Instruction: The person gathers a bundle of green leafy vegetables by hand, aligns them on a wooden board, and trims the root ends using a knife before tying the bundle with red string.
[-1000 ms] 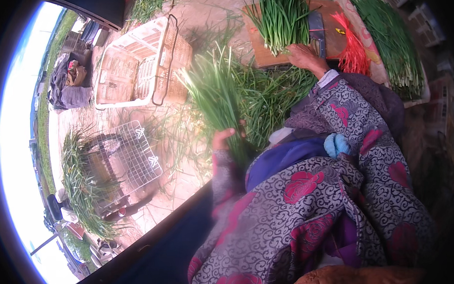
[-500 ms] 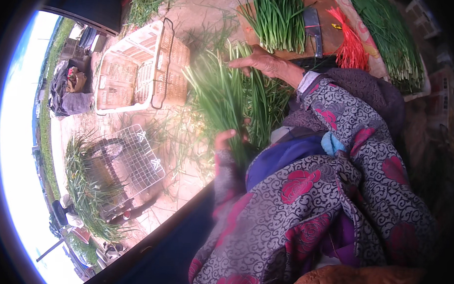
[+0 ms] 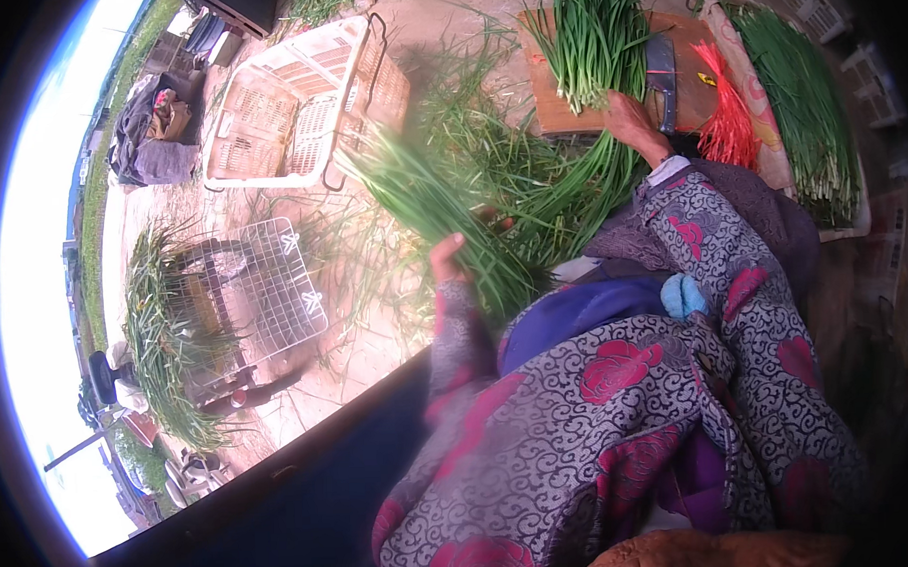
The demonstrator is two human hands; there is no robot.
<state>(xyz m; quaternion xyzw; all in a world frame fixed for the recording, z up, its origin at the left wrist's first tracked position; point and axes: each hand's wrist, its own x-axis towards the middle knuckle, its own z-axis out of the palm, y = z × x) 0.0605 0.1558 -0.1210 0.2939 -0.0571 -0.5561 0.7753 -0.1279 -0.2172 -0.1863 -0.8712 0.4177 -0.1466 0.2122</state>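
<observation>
My left hand (image 3: 449, 258) is closed around a loose bunch of garlic chives (image 3: 437, 219), whose pale ends point up and left and are blurred. In my right hand (image 3: 632, 122) is a smaller bunch of chives (image 3: 608, 183), its leaves trailing down toward my lap. That hand is at the near edge of a wooden board (image 3: 558, 115), touching or just beside the cut ends of a neat chive pile (image 3: 596, 44); its fingertips are partly hidden. Right of the pile, a cleaver (image 3: 661, 71) lies on the board beside a bundle of red ties (image 3: 728, 114).
More chives (image 3: 792, 92) lie on a cloth-lined surface at the far right. A white plastic crate (image 3: 259, 140) rests on the ground at upper left. Below it a wire rack (image 3: 279, 290) stands beside heaped greens (image 3: 171, 343). Loose trimmings (image 3: 469, 133) litter the ground ahead.
My right hand has moved right, from above the left hand's bunch to the board, carrying its chives. The left hand's bunch has tilted further left. The whole view has shifted slightly.
</observation>
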